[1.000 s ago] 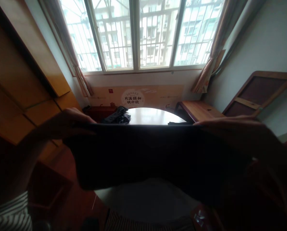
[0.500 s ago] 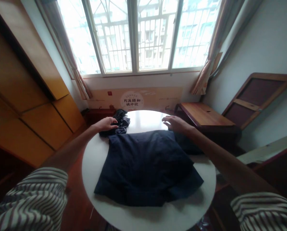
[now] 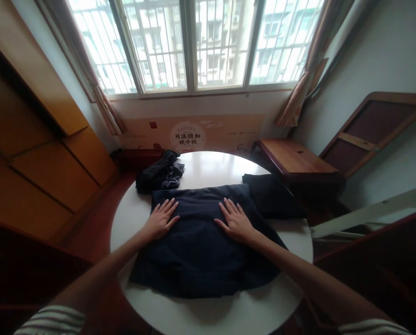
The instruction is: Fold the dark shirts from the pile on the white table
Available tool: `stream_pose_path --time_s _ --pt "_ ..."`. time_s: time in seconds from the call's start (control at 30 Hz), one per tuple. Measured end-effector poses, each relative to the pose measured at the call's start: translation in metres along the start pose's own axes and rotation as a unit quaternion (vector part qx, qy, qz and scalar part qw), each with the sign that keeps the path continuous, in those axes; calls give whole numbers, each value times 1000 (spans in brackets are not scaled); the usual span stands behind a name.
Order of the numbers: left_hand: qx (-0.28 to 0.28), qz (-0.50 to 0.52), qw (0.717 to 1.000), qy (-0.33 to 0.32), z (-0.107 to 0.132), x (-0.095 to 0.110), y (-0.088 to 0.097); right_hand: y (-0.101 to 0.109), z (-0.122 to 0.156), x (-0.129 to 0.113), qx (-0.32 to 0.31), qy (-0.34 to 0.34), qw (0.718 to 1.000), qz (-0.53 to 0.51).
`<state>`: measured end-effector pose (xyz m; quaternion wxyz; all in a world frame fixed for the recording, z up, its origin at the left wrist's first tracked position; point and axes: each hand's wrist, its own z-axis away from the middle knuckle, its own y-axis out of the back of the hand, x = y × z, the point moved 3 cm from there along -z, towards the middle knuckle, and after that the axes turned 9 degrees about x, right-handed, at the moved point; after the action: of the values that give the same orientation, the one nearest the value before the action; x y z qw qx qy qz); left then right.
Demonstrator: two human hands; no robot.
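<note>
Navy cloth (image 3: 201, 260) lay across the white table (image 3: 208, 316), left hand (image 3: 159, 222) and right hand (image 3: 238, 225) flat on its far half, fingers parted; seemed soft and light, best held by its far corners.

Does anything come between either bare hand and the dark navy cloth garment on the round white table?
Nothing visible does: the left hand and right hand rest spread directly on the dark navy cloth garment.
</note>
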<state>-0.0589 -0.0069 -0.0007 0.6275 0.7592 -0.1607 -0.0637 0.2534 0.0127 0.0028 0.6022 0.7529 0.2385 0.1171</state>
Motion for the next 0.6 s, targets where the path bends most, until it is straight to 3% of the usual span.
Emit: stream_pose_path --time_s 0.1,0.2,0.37,0.5,0.6 --pt "-5 -19 999 43 12 -14 6 6 8 6 1 -8 1000 3" --pt "-2 -33 997 66 18 -15 11 14 22 -2 -17 5 1000 -10" --pt "46 -24 998 30 12 -4 19 19 72 -26 16 81 996 -45" --pt "32 37 998 -32 -22 31 18 29 82 -37 27 96 994 -46" --pt "7 66 991 -113 -66 74 11 42 41 -43 22 90 993 -74"
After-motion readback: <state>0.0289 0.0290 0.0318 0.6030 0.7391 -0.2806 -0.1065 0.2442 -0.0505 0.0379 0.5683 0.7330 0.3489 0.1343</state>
